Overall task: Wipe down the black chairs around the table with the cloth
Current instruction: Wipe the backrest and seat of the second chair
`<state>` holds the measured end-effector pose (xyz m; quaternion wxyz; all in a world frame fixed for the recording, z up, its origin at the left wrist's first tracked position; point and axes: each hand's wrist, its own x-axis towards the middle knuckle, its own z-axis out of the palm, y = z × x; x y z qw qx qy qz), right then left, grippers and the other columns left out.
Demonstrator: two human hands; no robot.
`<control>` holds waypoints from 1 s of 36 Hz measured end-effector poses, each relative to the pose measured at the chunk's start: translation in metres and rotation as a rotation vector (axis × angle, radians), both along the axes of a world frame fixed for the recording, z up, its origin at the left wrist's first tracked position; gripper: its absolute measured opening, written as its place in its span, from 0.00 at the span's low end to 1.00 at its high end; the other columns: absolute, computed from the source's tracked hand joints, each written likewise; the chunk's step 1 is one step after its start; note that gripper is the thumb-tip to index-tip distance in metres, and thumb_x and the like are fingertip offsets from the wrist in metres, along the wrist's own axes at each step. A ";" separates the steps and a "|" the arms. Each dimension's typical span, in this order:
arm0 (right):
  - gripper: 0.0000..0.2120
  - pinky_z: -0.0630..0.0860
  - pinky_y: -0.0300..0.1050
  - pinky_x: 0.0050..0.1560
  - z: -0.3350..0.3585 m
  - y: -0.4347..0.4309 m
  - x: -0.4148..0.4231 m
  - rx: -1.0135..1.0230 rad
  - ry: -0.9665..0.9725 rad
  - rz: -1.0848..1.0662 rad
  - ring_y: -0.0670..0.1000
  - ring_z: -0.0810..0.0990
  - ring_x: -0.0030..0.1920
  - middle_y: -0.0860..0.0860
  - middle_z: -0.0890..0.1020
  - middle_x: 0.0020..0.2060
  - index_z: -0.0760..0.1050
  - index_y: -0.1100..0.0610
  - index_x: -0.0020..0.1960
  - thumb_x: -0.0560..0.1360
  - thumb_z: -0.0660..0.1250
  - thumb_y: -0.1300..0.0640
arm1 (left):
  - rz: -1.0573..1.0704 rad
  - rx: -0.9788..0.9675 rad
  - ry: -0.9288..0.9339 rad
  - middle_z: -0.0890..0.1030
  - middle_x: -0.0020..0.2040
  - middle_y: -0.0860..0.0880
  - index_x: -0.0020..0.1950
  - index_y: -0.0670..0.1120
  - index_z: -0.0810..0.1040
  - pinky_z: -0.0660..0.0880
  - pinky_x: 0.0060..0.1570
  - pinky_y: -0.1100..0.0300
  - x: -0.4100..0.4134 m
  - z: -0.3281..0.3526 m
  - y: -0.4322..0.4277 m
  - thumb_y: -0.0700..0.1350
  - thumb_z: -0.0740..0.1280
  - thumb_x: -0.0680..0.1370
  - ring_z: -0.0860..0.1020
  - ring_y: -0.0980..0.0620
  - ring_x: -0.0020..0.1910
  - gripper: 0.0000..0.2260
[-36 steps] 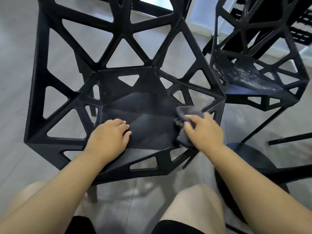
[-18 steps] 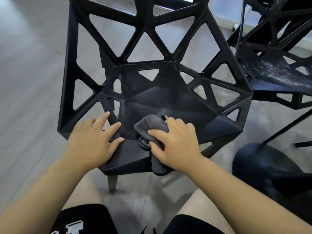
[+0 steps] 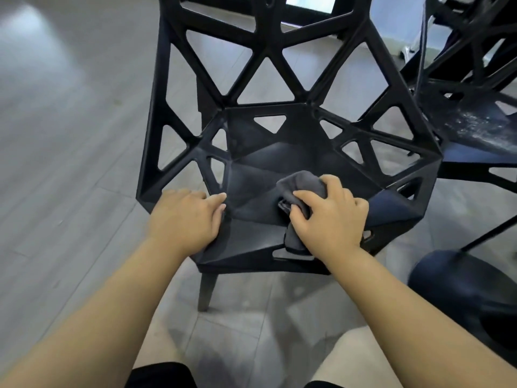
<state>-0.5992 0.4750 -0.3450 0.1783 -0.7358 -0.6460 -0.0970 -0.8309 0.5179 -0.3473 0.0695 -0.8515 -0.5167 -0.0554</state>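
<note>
- Head view, the hold: the right hand [image 3: 330,217] has its fingers curled over a bunched grey cloth [image 3: 300,183] and presses it onto the seat of the nearest black chair [image 3: 251,197], right of the seat's middle. Bunching the cloth likely gives a firm pad for rubbing.
- Head view, the brace: the left hand [image 3: 184,219] lies flat on the seat's front left edge, fingers fairly straight and holding nothing. It seems placed there to steady the chair against the wiping push.
- Head view, what remains: a second black chair [image 3: 470,127] stands just beside the first on the right. Pale dusty streaks show on its seat, so I judge it not yet wiped.
- Head view, hidden parts: most of the cloth sits under the right palm, with one end showing ahead of the fingers and another hanging at the seat's front edge. Its full size cannot be told.
- Head view, cut off: the near chair's back runs out of the top edge, and only one front leg [image 3: 207,289] shows clearly. The second chair is cropped at the right edge.
- Head view, unclear: a dark rounded object [image 3: 461,289] sits low on the right over the grey floor [image 3: 56,135]. What it is cannot be told. No table is plainly seen, and the left hand's outline is slightly blurred.
</note>
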 end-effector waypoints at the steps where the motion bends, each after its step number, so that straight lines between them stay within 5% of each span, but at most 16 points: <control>1: 0.09 0.61 0.47 0.40 0.000 0.006 -0.004 -0.023 -0.010 -0.023 0.57 0.76 0.37 0.52 0.78 0.49 0.83 0.47 0.40 0.68 0.65 0.46 | 0.001 0.012 -0.005 0.80 0.29 0.48 0.49 0.49 0.84 0.68 0.29 0.57 0.000 0.000 0.005 0.51 0.53 0.75 0.76 0.42 0.27 0.19; 7: 0.09 0.56 0.46 0.38 0.004 0.002 -0.046 -0.009 -0.025 0.139 0.57 0.75 0.36 0.52 0.78 0.44 0.81 0.47 0.40 0.68 0.63 0.46 | 0.014 0.122 -0.196 0.77 0.30 0.46 0.38 0.42 0.80 0.69 0.32 0.52 -0.006 -0.009 0.010 0.42 0.58 0.72 0.75 0.41 0.30 0.12; 13: 0.10 0.60 0.47 0.37 -0.003 -0.016 -0.056 0.083 -0.068 0.611 0.56 0.73 0.37 0.53 0.80 0.48 0.82 0.47 0.50 0.72 0.66 0.48 | 0.029 0.338 -0.420 0.79 0.44 0.42 0.45 0.38 0.81 0.71 0.44 0.49 -0.022 -0.019 0.001 0.36 0.67 0.71 0.76 0.40 0.43 0.05; 17: 0.11 0.61 0.46 0.37 0.002 0.018 -0.039 -0.024 -0.046 0.422 0.57 0.77 0.39 0.52 0.79 0.47 0.82 0.45 0.47 0.70 0.64 0.45 | 0.097 0.295 -0.253 0.77 0.54 0.41 0.57 0.37 0.77 0.65 0.63 0.44 -0.039 -0.029 -0.014 0.43 0.59 0.78 0.73 0.39 0.57 0.14; 20: 0.13 0.61 0.49 0.42 0.004 0.043 -0.048 -0.172 -0.068 0.164 0.58 0.76 0.47 0.51 0.76 0.51 0.82 0.44 0.50 0.73 0.61 0.44 | 0.151 0.259 -0.243 0.77 0.54 0.44 0.57 0.40 0.78 0.60 0.68 0.44 -0.038 -0.029 -0.015 0.44 0.58 0.78 0.70 0.41 0.60 0.14; 22: 0.13 0.60 0.49 0.41 0.001 0.047 -0.061 -0.162 -0.100 0.116 0.59 0.75 0.44 0.52 0.76 0.48 0.83 0.46 0.46 0.71 0.61 0.45 | 0.178 0.259 -0.264 0.77 0.53 0.45 0.55 0.41 0.78 0.57 0.69 0.46 -0.035 -0.027 -0.013 0.44 0.57 0.78 0.68 0.42 0.60 0.14; 25: 0.12 0.63 0.48 0.38 -0.003 0.030 -0.084 -0.006 -0.086 0.185 0.58 0.74 0.37 0.53 0.77 0.43 0.82 0.49 0.40 0.68 0.61 0.46 | 0.190 0.270 -0.296 0.77 0.51 0.44 0.54 0.41 0.79 0.55 0.69 0.48 -0.034 -0.027 -0.013 0.45 0.56 0.77 0.67 0.43 0.59 0.14; 33: 0.10 0.63 0.49 0.39 -0.012 -0.021 -0.082 0.154 -0.134 0.627 0.56 0.73 0.36 0.52 0.81 0.47 0.81 0.48 0.51 0.74 0.65 0.49 | 0.173 0.255 -0.301 0.77 0.51 0.44 0.55 0.41 0.79 0.56 0.69 0.48 -0.036 -0.026 -0.013 0.45 0.56 0.78 0.67 0.44 0.60 0.15; 36: 0.08 0.64 0.49 0.37 -0.007 -0.015 -0.044 0.136 -0.166 0.609 0.57 0.74 0.36 0.53 0.81 0.47 0.82 0.47 0.49 0.73 0.66 0.49 | 0.172 0.262 -0.319 0.77 0.51 0.44 0.55 0.41 0.78 0.55 0.69 0.48 -0.035 -0.025 -0.015 0.45 0.56 0.78 0.67 0.44 0.59 0.15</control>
